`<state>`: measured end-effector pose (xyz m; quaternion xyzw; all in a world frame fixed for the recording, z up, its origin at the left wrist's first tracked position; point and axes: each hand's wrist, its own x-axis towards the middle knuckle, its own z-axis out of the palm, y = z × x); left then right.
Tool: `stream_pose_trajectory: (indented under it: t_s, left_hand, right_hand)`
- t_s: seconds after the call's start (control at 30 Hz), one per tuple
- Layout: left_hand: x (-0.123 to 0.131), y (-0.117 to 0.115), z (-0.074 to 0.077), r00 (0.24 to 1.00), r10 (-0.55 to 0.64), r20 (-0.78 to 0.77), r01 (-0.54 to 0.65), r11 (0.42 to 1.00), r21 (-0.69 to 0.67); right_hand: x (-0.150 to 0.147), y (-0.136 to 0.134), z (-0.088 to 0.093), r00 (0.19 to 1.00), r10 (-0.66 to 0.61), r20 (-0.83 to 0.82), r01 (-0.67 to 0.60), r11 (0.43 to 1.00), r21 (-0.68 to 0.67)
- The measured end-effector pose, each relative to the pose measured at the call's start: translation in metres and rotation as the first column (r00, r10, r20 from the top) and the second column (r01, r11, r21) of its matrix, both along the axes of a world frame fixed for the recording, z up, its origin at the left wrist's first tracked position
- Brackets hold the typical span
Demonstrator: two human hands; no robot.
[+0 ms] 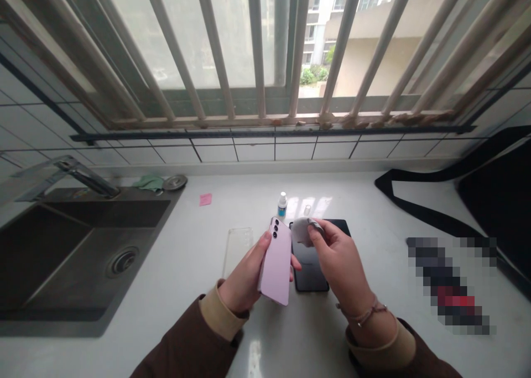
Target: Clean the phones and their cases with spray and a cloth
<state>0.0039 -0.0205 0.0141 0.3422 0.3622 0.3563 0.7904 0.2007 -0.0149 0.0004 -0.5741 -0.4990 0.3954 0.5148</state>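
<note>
My left hand (244, 275) is closed around a lavender smartphone (277, 264). The phone is held tilted above the counter, its back and column of camera lenses facing me. Pinched in my right hand (338, 256) is a grey cleaning cloth (302, 232), close by the phone's upper right edge; whether they touch I cannot tell. Under the cloth and right hand lies a dark flat tablet-like thing (312, 275), partly covered. A clear phone case (234, 248) lies left of the phone, partly behind my left hand. Beyond the phone stands a small white bottle (282, 205) with a blue label.
A small clear cap (307, 209) sits right of the bottle. A pink sticky note (205, 200) lies farther left. At left is a steel sink (160, 223) with a faucet (89, 176), a green cloth (148, 182) and a drain strainer (175, 182). A black strap (427, 215) lies at right.
</note>
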Motion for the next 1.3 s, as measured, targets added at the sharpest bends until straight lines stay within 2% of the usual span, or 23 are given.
stream_pose_trajectory:
  t_s: [0.1,0.23,0.3,0.43,0.6,0.8,0.9,1.07,1.2,1.3]
  left_hand:
    - [0.001,0.001,0.000,0.997,0.075,0.020,-0.075,0.997,-0.006]
    - [-0.002,0.005,0.002,0.970,0.183,0.158,-0.178,0.983,-0.044]
    - [-0.005,0.007,0.004,0.950,0.236,0.205,-0.230,0.972,-0.055]
    - [-0.008,0.010,0.008,0.928,0.297,0.227,-0.294,0.955,-0.047]
    - [-0.008,0.009,0.014,0.936,0.267,0.228,-0.259,0.964,-0.063]
    - [-0.008,0.006,0.017,0.936,0.237,0.259,-0.224,0.971,-0.078]
    - [-0.008,0.006,0.019,0.941,0.258,0.218,-0.243,0.966,-0.093]
    - [-0.010,0.007,0.020,0.943,0.259,0.208,-0.249,0.966,-0.071]
    - [-0.010,0.008,0.020,0.945,0.229,0.232,-0.221,0.973,-0.061]
    - [-0.009,0.008,0.019,0.939,0.256,0.229,-0.246,0.967,-0.073]
  right_hand:
    - [-0.001,0.002,-0.003,0.992,0.031,-0.124,-0.033,0.999,-0.018]
    - [-0.003,0.005,-0.008,0.956,0.066,-0.287,-0.086,0.994,-0.060]
    - [-0.002,0.006,-0.009,0.962,0.078,-0.260,-0.100,0.993,-0.070]
    - [0.001,0.005,-0.006,0.990,0.115,-0.085,-0.118,0.992,-0.032]
    - [0.001,0.004,-0.002,0.987,0.160,-0.035,-0.161,0.987,-0.031]
    - [-0.002,0.003,-0.001,0.961,0.259,-0.099,-0.263,0.964,-0.040]
    - [-0.002,0.003,-0.002,0.962,0.245,-0.119,-0.252,0.967,-0.046]
    - [0.000,0.005,-0.004,0.984,0.142,-0.105,-0.147,0.988,-0.037]
    - [0.000,0.005,-0.002,0.977,0.200,-0.069,-0.203,0.979,-0.027]
    - [-0.001,0.003,-0.001,0.969,0.238,-0.074,-0.240,0.970,-0.031]
